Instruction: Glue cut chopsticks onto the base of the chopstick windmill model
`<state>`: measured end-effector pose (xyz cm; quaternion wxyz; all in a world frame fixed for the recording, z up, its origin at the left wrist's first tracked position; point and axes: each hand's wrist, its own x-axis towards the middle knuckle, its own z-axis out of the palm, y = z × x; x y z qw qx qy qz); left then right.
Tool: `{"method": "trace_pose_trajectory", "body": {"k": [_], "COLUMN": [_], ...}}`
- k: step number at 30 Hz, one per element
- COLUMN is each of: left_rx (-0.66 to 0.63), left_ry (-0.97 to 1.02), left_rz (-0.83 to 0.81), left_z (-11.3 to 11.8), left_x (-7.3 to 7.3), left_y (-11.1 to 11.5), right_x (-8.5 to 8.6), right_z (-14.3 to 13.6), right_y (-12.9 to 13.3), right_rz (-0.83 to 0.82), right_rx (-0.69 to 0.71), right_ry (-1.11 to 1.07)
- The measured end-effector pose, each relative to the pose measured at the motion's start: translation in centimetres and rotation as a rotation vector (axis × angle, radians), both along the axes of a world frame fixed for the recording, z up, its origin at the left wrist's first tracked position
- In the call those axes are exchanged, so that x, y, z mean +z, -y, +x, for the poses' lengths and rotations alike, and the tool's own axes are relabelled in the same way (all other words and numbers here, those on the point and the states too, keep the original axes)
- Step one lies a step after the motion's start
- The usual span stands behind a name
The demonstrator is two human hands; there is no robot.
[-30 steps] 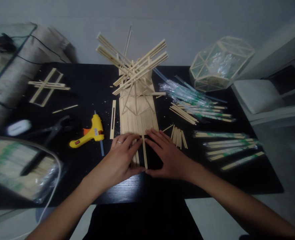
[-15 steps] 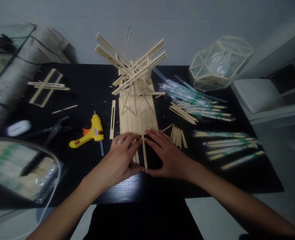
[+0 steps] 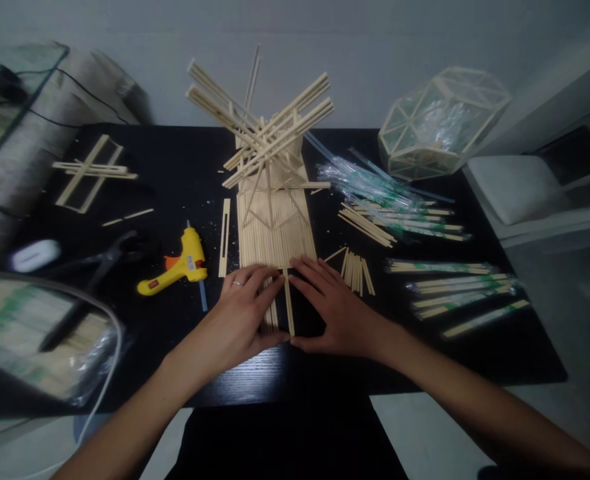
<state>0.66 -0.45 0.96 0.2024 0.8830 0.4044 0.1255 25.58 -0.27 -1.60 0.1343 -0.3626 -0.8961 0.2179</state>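
A wooden stick (image 3: 289, 303) runs lengthwise at the near end of a flat panel of side-by-side sticks (image 3: 275, 243). My left hand (image 3: 247, 310) grips it from the left, fingertips at its far end and thumb at its near end. From the right, my right hand (image 3: 332, 307) pinches the same stick in the same way. Beneath my left hand lie more sticks, partly hidden. A structure of crossed sticks (image 3: 269, 147) rises over the panel's far end.
Left on the black table (image 3: 175, 360) lie a yellow glue gun (image 3: 191, 257), dark pliers (image 3: 117, 252), a stick frame (image 3: 92, 173) and a large bag of sticks (image 3: 29, 333). On the right are loose sticks (image 3: 357, 272), wrapped sticks (image 3: 462, 287) and a faceted stick frame (image 3: 442, 127).
The view has shifted very slightly. Both hands keep their places on the stick, and nothing else has visibly moved.
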Motion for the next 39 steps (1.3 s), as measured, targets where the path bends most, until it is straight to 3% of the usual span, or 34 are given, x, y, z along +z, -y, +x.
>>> {"method": "trace_pose_trajectory", "body": {"k": [39], "left_rx": [0.042], "left_ry": [0.006], "left_rz": [-0.023], "left_z": [-0.15], "left_x": [-0.31], "left_y": [0.08], "right_x": [-0.34], "right_z": [0.61], "right_y": [-0.31], "right_rz": [-0.009], "right_rx": [0.023], "right_ry": [-0.013]}}
